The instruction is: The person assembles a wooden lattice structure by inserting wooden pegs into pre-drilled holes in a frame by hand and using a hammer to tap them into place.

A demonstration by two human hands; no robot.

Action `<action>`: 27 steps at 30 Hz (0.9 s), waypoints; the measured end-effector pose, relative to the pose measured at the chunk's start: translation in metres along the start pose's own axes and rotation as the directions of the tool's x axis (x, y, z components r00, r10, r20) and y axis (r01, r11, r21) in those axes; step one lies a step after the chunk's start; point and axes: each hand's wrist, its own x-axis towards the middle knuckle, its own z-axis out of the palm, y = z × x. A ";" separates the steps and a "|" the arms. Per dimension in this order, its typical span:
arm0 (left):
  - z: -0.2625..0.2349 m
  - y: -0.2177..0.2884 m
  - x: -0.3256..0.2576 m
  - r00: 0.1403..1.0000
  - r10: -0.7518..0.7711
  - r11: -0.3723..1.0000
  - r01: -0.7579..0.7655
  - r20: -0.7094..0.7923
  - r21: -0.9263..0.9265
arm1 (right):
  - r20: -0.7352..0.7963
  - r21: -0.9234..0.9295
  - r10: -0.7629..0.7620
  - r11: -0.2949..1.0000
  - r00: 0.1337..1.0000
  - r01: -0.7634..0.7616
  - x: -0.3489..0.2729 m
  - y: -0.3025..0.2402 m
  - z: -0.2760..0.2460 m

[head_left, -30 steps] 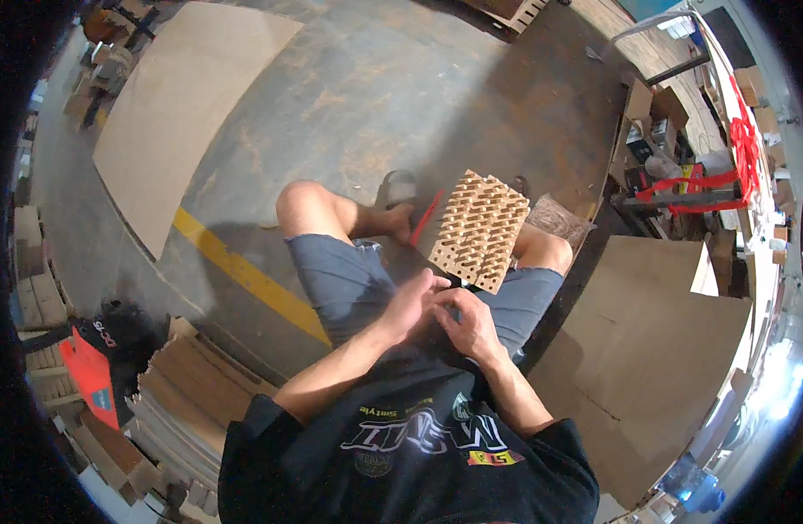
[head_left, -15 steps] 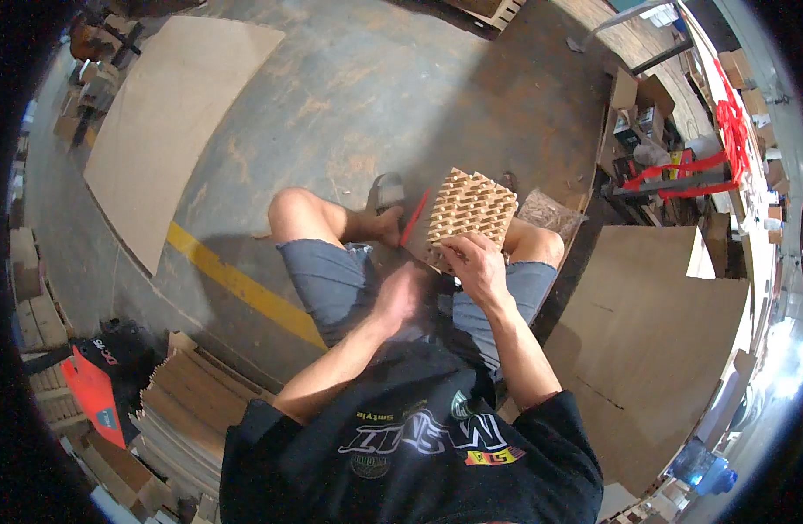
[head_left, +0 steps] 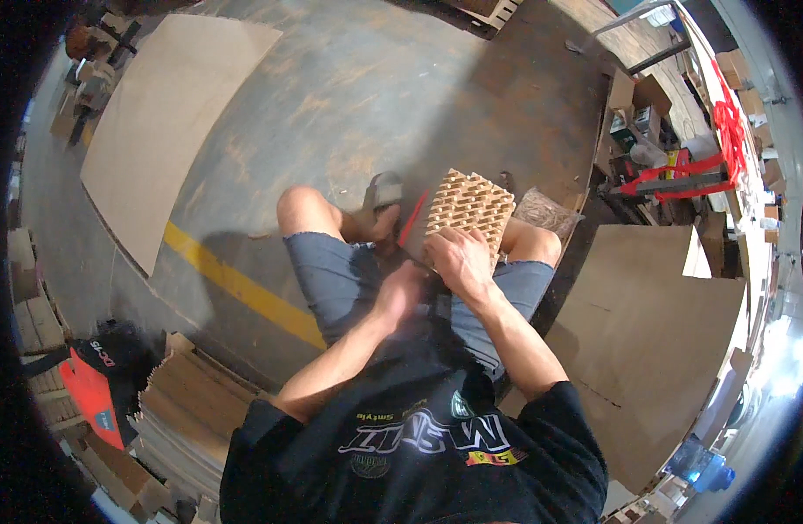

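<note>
From the head camera I look straight down on a seated person in a black T-shirt [head_left: 419,480] and grey-blue shorts [head_left: 324,275], both bare hands between the knees. The wooden block [head_left: 497,229], studded with rows of short pegs [head_left: 471,196], sits between the knees, nearer the right one. I see the right hand [head_left: 459,259] over the block's near edge, fingers curled and touching it at the near-left part; I cannot tell whether the fingertips pinch a peg, because the back of the hand hides them. The left hand [head_left: 401,290] is off the block, just beyond its near-left corner and above the lap. It is blurred, so I cannot make out whether its fingers are spread, pressed together or pinching something.

A red strip [head_left: 413,220] lies just beside the block's left edge. Past its right edge I have a clear plastic bag [head_left: 545,212] with brownish contents. On the floor [head_left: 358,96], a large brown sheet [head_left: 179,131] lies well to the left, beyond a yellow stripe [head_left: 244,284]. Another brown sheet [head_left: 646,341] spreads to the right of the person.
</note>
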 end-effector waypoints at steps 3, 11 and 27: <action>0.006 0.000 -0.005 1.000 -0.013 1.000 0.013 0.007 0.015 | 0.045 0.016 0.027 1.000 0.999 -0.027 -0.002 0.004 -0.004; -0.002 -0.022 -0.003 0.944 0.182 0.982 -0.191 0.276 0.006 | 0.173 0.474 0.191 0.844 0.966 -0.251 -0.054 -0.038 -0.034; -0.011 -0.031 0.011 0.918 0.230 0.925 -0.310 0.325 0.221 | 0.345 0.698 0.226 0.587 0.911 -0.409 -0.054 -0.039 -0.053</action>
